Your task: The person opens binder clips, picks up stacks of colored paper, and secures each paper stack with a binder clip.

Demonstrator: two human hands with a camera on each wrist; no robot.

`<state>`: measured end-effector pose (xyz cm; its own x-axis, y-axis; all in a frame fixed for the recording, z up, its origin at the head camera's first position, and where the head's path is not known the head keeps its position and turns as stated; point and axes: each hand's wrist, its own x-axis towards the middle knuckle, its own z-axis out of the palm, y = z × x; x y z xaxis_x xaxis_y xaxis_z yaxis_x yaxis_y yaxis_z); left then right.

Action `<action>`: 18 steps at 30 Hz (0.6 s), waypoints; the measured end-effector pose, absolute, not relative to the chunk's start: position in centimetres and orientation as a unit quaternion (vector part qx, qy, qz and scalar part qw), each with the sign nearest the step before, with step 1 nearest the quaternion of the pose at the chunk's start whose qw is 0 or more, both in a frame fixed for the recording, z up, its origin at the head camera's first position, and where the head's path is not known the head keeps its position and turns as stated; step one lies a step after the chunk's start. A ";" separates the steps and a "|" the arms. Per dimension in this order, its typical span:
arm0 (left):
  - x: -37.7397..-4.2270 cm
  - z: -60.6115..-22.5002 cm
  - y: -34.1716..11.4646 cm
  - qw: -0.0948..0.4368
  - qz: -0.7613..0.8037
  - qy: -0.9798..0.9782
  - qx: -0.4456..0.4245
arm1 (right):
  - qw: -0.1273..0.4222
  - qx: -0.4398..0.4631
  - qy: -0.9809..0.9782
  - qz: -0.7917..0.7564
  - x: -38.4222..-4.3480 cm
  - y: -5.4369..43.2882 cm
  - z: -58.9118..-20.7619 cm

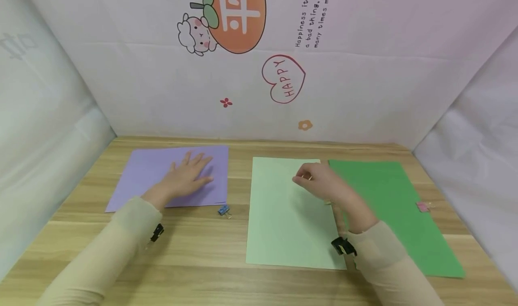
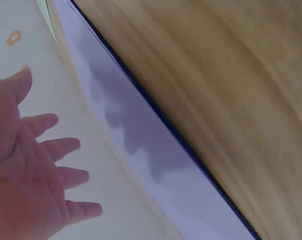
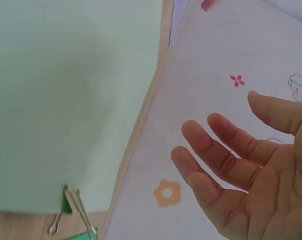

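Leftmost, I see the left sleeve (image 1: 97, 256) stretched over the wooden table (image 1: 194, 261), a black mount (image 1: 157, 232) at its cuff. My left hand (image 1: 184, 180) is open, its fingers spread and holding nothing; it hovers over the purple paper (image 1: 147, 171), casting a shadow on it. At that paper's near edge, by the right corner, sits a blue clip (image 1: 224, 210), its wire handle pointing toward me.

Next, with a strip of wood between, lies the pale green paper (image 1: 279, 225). Above its far right part hangs my right hand (image 1: 319, 180), its fingers loosely bent; the right wrist view shows the thumb well apart from them and nothing held. A small clip (image 3: 67, 202) with metal handles sits on that sheet's right edge.

Just beside it, the green paper (image 1: 392, 207) lies slanted, partly hidden by the right forearm, with a pink clip (image 1: 422, 206) on its right edge. Behind everything stands a printed white cloth (image 1: 384, 94).
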<state>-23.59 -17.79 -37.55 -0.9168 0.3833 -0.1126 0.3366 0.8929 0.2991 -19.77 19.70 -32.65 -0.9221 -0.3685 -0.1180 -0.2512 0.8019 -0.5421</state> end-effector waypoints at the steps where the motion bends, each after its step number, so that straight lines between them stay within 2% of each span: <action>1: -23.6 -37.6 -17.9 0.092 0.135 0.970 0.181 | 0.112 -0.167 0.943 -0.267 -19.8 19.4 -32.8; 5: -23.4 -37.9 -18.6 0.112 0.124 0.972 0.164 | 0.134 -0.169 0.941 -0.259 -19.7 17.9 -33.5; 18: -23.9 -38.9 -19.8 0.111 0.113 0.979 0.132 | 0.161 -0.191 0.931 -0.264 -19.2 13.5 -34.2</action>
